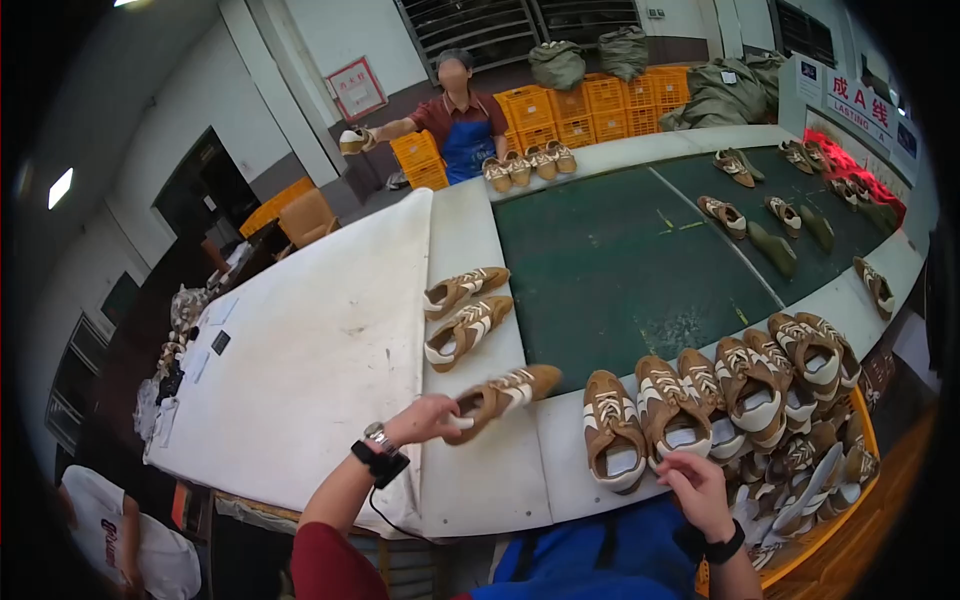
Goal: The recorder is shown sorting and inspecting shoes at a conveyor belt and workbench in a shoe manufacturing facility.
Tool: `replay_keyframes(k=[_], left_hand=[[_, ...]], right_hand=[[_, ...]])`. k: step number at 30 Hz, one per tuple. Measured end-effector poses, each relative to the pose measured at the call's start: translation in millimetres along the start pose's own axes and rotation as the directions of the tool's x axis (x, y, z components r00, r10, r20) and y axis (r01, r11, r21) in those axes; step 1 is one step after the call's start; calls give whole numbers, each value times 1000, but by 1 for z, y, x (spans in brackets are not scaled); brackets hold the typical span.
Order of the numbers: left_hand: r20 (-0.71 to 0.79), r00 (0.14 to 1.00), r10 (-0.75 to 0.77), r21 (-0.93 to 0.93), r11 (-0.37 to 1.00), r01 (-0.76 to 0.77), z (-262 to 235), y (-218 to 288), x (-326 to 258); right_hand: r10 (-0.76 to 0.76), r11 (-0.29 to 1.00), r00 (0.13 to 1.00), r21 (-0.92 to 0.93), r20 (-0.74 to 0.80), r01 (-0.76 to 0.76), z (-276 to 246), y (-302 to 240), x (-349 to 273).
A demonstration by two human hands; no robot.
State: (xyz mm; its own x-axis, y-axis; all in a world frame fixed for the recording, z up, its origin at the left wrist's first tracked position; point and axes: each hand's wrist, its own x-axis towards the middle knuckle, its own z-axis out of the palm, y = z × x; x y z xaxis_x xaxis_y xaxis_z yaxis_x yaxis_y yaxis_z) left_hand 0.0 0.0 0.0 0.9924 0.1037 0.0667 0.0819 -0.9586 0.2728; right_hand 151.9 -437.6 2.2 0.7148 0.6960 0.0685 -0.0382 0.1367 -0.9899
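Tan suede and white stripes mark the shoe in your left hand: your grip is closed round its heel end, and the toe points right, over the pale edge of the bench. Whether the sole touches the bench or hangs just above it, you cannot tell from this view. Your right hand rests low at the near edge, fingers loosely curled, holding nothing; it lies just beside the nearest shoe of the row that lines the bench's front. That row runs right, shoes packed side by side with openings up, and spills into an orange bin heaped with more of the same.

Two more shoes lie on their sides on the pale strip beyond your left hand, one behind the other, well apart from the one you hold. To their left spreads a white sheet; to their right the dark green belt, with scattered shoes far off on it. Across the bench another person in a blue apron holds out a shoe, four pairs' worth of shoes lined before them, orange crates stacked behind.
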Motion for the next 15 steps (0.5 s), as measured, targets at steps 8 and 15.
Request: replay_keyframes(k=[8,15], left_hand=[[-83,992,-90,193,976,105,59,-131,59],[-414,775,-478,240,764,599,61,-202,148]], right_hand=[[168,936,871,-202,-462,-287,-56,12,-41],[122,843,855,-402,-504,-357,-66,-4,-35]])
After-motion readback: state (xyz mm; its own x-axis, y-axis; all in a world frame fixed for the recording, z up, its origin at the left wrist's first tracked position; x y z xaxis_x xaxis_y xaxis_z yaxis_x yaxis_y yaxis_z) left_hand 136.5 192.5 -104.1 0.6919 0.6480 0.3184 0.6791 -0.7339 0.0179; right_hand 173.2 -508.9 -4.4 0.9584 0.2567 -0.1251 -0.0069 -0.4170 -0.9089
